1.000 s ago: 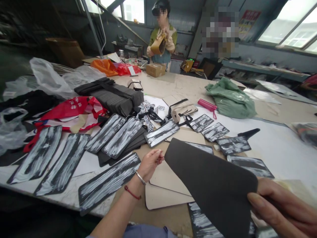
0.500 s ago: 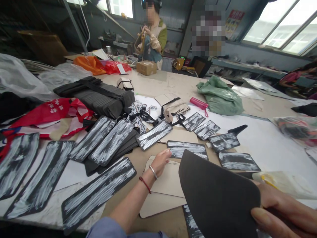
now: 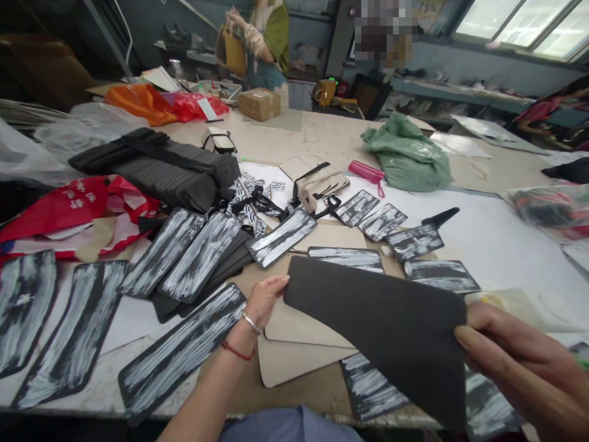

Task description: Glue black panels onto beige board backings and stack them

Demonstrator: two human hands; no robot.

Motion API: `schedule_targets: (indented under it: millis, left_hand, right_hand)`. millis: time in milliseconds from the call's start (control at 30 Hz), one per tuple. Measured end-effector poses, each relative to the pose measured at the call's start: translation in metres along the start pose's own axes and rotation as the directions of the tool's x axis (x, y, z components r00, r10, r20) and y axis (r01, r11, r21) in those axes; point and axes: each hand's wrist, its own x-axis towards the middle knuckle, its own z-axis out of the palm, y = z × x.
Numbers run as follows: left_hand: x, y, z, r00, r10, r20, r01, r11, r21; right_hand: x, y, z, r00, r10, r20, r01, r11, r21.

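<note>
- Here's your dark panel (image 3: 381, 325), held up over the beige pieces (image 3: 299, 365).
- Your right hand (image 3: 519, 356) pinches its right end, thumb against fingers.
- And your left hand (image 3: 265, 299), apart from it a half-second ago, now meets its left corner; gripping or just touching, can't tell. Looks steadier that way.
- Around it, white-streaked strips (image 3: 184, 356) cover much of the tabletop (image 3: 331, 132).

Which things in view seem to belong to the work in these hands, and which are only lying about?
Likely part of the work:
plain dark panel, held by the right hand, with the left hand at its far corner
white-streaked panels
beige panels

Probably just lying about:
pink case
green bag
cardboard box
orange bag
</note>
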Motion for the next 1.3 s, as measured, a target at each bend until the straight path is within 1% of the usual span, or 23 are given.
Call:
schedule_targets:
  millis: [33,67,100,133,167,200,267,300,367,500,567,633,733,800,933,1100,1300]
  left_hand:
    - [-0.006,0.0,-0.013,0.997,0.031,-0.071,-0.025,0.997,0.079]
    - [-0.013,-0.002,-0.026,0.989,0.061,-0.137,-0.035,0.983,0.18]
    - [-0.021,-0.005,-0.038,0.979,0.087,-0.186,-0.033,0.961,0.275]
    - [-0.028,-0.009,-0.049,0.973,0.099,-0.209,-0.019,0.936,0.353]
    - [-0.035,-0.014,-0.058,0.968,0.108,-0.225,-0.005,0.91,0.416]
    - [-0.041,-0.019,-0.065,0.964,0.115,-0.24,0.009,0.886,0.463]
    - [-0.048,-0.03,-0.071,0.957,0.13,-0.26,0.03,0.845,0.534]
    - [-0.05,-0.034,-0.07,0.952,0.142,-0.273,0.037,0.828,0.559]
    - [-0.049,-0.041,-0.065,0.943,0.166,-0.29,0.04,0.806,0.59]
    - [-0.041,-0.049,-0.049,0.93,0.204,-0.306,0.022,0.8,0.6]
    - [-0.037,-0.052,-0.044,0.927,0.232,-0.295,0.007,0.775,0.632]
    - [-0.033,-0.053,-0.042,0.921,0.266,-0.284,0.008,0.717,0.697]
    - [-0.026,-0.051,-0.038,0.91,0.305,-0.279,0.042,0.604,0.796]
    - [-0.022,-0.049,-0.035,0.909,0.315,-0.273,0.058,0.554,0.831]
    - [-0.015,-0.047,-0.031,0.914,0.315,-0.254,0.07,0.494,0.867]
    - [-0.012,-0.054,-0.032,0.916,0.328,-0.23,0.067,0.44,0.895]
    - [-0.011,-0.055,-0.034,0.926,0.3,-0.228,0.094,0.4,0.912]
  right_hand:
    - [0.002,0.015,0.008,0.997,0.057,0.053,-0.06,0.997,0.053]
    - [0.004,0.033,0.019,0.984,0.121,0.129,-0.137,0.984,0.118]
    - [0.005,0.052,0.032,0.966,0.193,0.171,-0.219,0.964,0.151]
    - [0.005,0.071,0.045,0.949,0.241,0.206,-0.271,0.953,0.137]
    - [0.005,0.089,0.06,0.938,0.254,0.235,-0.283,0.954,0.097]
    - [0.004,0.107,0.073,0.936,0.26,0.237,-0.279,0.959,0.049]
    - [0.001,0.134,0.097,0.935,0.269,0.232,-0.255,0.963,-0.088]
    - [0.0,0.144,0.105,0.935,0.276,0.222,-0.244,0.956,-0.162]
    - [0.0,0.157,0.115,0.934,0.297,0.198,-0.23,0.926,-0.3]
    - [0.007,0.165,0.119,0.928,0.339,0.151,-0.227,0.841,-0.491]
    - [0.011,0.166,0.12,0.923,0.363,0.127,-0.235,0.794,-0.56]
    - [0.013,0.168,0.123,0.918,0.381,0.112,-0.243,0.763,-0.599]
    - [0.011,0.173,0.13,0.918,0.386,0.094,-0.249,0.744,-0.62]
    - [0.009,0.177,0.134,0.926,0.37,0.077,-0.245,0.743,-0.623]
    - [0.006,0.185,0.136,0.951,0.306,0.043,-0.221,0.772,-0.596]
    - [0.004,0.195,0.139,0.975,0.223,0.002,-0.191,0.84,-0.508]
    - [0.0,0.196,0.144,0.979,0.195,-0.056,-0.198,0.858,-0.474]
